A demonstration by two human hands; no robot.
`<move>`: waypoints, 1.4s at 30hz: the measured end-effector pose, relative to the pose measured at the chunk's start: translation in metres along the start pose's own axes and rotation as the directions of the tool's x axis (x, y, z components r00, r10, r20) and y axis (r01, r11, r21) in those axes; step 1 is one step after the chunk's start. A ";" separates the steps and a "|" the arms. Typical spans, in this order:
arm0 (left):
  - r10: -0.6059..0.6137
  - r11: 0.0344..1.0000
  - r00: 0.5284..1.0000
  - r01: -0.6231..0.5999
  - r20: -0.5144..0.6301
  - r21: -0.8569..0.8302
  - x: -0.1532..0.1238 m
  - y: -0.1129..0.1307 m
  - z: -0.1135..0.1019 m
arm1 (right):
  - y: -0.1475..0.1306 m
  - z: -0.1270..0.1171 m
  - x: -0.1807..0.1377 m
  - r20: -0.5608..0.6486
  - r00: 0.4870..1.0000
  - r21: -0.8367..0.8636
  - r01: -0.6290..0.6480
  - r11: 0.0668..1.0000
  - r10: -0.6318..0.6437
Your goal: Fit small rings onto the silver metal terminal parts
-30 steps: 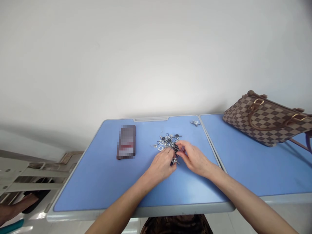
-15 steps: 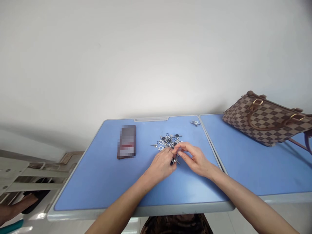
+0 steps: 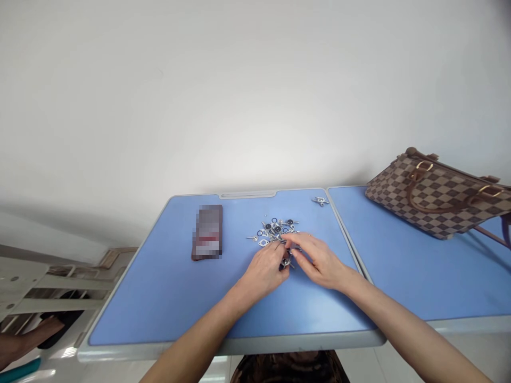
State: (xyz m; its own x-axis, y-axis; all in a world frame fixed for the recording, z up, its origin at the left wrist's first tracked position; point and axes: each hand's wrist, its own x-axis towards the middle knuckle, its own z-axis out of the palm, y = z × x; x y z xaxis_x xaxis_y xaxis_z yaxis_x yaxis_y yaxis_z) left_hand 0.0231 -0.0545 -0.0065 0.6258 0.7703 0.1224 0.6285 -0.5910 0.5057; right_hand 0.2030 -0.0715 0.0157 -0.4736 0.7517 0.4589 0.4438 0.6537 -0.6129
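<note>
Blue table (image 3: 155, 303), washers and bolts (image 3: 275, 230), flat object (image 3: 207, 232) (pixelated), checkered handbag (image 3: 435, 197)

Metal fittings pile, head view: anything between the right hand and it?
Nothing visible. The right hand is at the near edge of the pile of small metal fittings, touching or nearly touching the pieces there. The left hand is beside it at that edge, not in its path.
</note>
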 end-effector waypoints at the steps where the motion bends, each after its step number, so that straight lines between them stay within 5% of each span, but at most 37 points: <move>1: -0.005 1.000 1.000 0.005 0.000 -0.007 0.000 0.000 -0.001 | 0.001 0.001 0.000 -0.003 1.000 -0.033 0.000 0.999 0.000; 18: -0.021 1.000 1.000 0.021 0.010 0.014 0.001 0.000 0.001 | -0.001 0.001 0.000 0.101 0.992 0.023 -0.082 0.996 0.079; 24: -0.011 1.000 1.000 0.011 0.000 0.019 0.001 0.002 -0.001 | 0.000 0.002 0.001 0.100 0.984 -0.119 -0.136 0.983 0.149; 30: -0.027 1.000 1.000 0.027 0.009 0.002 0.001 0.000 0.001 | -0.005 0.003 0.000 0.133 0.985 0.068 -0.123 0.990 0.113; 42: -0.033 0.999 0.999 0.033 0.003 0.029 0.001 0.001 -0.001 | -0.003 -0.008 0.000 0.029 0.979 0.124 -0.205 0.971 0.203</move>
State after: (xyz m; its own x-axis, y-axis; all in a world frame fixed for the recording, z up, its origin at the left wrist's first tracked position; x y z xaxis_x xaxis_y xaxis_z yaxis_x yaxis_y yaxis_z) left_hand 0.0240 -0.0547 -0.0051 0.6059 0.7888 0.1030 0.6620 -0.5718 0.4845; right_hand 0.2082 -0.0724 0.0228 -0.3952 0.8662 0.3060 0.4336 0.4695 -0.7691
